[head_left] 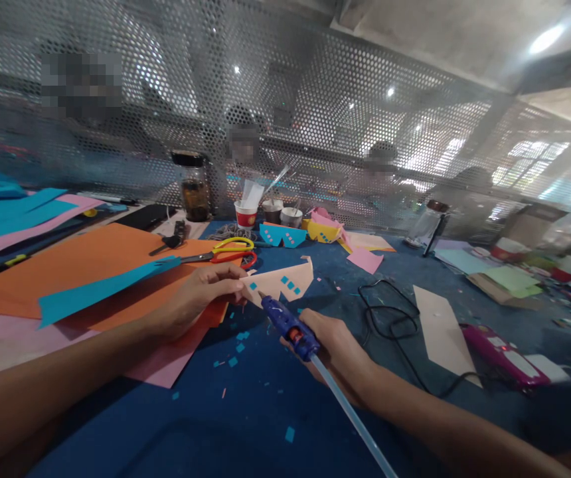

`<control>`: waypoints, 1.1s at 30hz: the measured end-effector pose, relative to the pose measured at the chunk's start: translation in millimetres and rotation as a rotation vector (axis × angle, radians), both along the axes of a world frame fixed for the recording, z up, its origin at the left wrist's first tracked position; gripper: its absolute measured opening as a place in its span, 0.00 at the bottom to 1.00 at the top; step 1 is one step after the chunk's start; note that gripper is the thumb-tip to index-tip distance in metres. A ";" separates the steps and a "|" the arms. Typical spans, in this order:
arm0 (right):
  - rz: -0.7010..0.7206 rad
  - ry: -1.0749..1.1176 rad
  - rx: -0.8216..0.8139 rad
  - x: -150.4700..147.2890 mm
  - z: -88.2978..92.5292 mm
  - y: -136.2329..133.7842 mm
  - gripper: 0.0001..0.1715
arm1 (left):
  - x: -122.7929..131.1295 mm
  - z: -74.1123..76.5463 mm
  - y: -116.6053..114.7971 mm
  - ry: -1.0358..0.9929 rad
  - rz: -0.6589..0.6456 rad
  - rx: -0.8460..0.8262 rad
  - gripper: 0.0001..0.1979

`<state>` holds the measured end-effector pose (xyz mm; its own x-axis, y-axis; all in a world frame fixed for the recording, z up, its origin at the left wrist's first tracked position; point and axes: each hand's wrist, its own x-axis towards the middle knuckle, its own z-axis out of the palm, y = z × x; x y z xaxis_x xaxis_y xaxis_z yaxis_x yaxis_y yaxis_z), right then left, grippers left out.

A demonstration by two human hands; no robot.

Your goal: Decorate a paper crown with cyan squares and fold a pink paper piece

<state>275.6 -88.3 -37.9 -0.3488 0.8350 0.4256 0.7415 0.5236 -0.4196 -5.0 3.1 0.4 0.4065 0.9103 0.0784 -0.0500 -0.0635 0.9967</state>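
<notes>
Blue tabletop (236, 425), pale cutout (269, 281) with left end between pinched left fingers (226, 288), glue gun (283, 318) apparently inside curled right fingers (311, 320).

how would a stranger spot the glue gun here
Above the dark blue tabletop, find the person's right hand. It grips the blue plastic glue gun, which, unlike the pale paper cutout at its tip, trails a long translucent glue stick.

The left forearm (91, 362), bare, extends inward from the lower left, the left grip (210, 292) pinched, thumb (226, 287) opposed to curled fingers (224, 270); the right forearm (445, 415), also bare, slants inward from the lower right, the right grip (338, 345) curled closed
</notes>
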 end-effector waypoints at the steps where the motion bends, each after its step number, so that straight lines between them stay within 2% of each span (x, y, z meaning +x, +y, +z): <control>1: 0.004 0.001 -0.001 -0.1 1.5 -0.4 0.11 | 0.0 -0.1 -0.1 -0.003 -0.003 0.000 0.09; 6: 0.022 0.015 -0.026 -1.1 8.6 -2.3 0.12 | -0.6 -2.1 0.8 0.002 -0.018 0.012 0.08; 12: 0.025 0.027 -0.078 0.0 6.7 -3.0 0.12 | -2.4 -6.8 4.4 -0.016 -0.031 0.000 0.08; 19: 0.064 0.063 -0.149 1.0 17.0 -6.2 0.11 | -2.0 -6.0 4.5 -0.002 0.012 0.001 0.08; 25: 0.038 0.042 -0.102 0.6 11.1 -4.1 0.13 | -2.2 -5.4 3.2 -0.004 0.007 -0.008 0.09; 33: 0.043 0.068 -0.129 0.3 11.4 -3.4 0.13 | -3.0 -6.7 4.4 0.009 0.004 0.009 0.08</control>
<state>275.9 -91.7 -26.5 -0.3595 0.8691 0.3397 0.6870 0.4928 -0.5340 -8.0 7.6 -6.3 0.4034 0.9112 0.0832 -0.0407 -0.0730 0.9965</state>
